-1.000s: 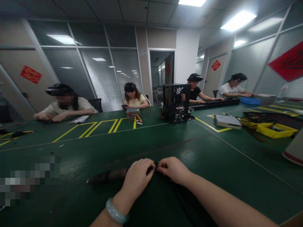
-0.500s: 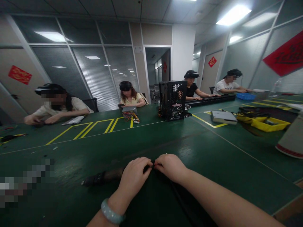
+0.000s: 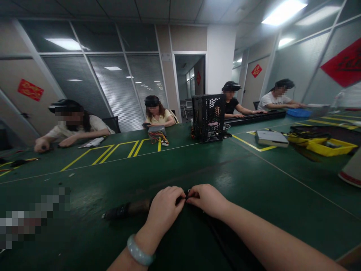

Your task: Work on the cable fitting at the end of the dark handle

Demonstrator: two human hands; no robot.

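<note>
My left hand (image 3: 167,205) and my right hand (image 3: 208,199) meet over the green table, fingertips pinched together. Between them is a small dark piece, mostly hidden by the fingers, and I cannot make out what it is. A pale green bangle (image 3: 139,251) circles my left wrist. Behind the left hand lies a dark cylindrical tool (image 3: 128,209), which looks like an electric screwdriver, its metal tip pointing left. Its right end is covered by the hand. A dark cable or strip (image 3: 217,235) runs below my right forearm.
Across the green table (image 3: 113,180) stands a black computer case (image 3: 208,118). A grey box with coloured wires (image 3: 157,131), a silver flat box (image 3: 272,138) and a yellow tray (image 3: 331,146) lie farther off. Several people sit along the far side. A white container (image 3: 352,169) is at right.
The view has shifted slightly, so the scene sits a little to the right or lower. Both hands keep their pinch, the fingertips now almost touching around the small dark piece.
</note>
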